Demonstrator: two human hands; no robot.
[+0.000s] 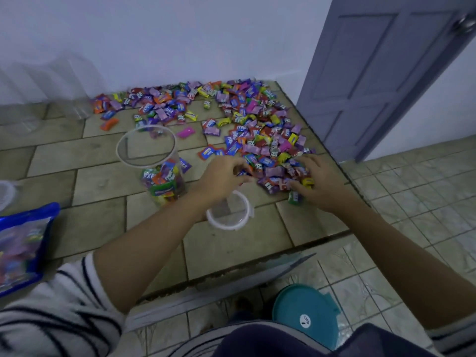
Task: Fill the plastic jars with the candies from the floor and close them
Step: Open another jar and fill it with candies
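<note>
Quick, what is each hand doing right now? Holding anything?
Left hand: fingers curled round candies at the pile's edge.
Right hand: fingers curled into the pile, gripping a handful of candies.

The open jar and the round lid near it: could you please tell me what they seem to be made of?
The jar looks like clear, glossy plastic: tiles and candies show through its wall. The lid seems plastic too, with a white rim and see-through centre.
</note>
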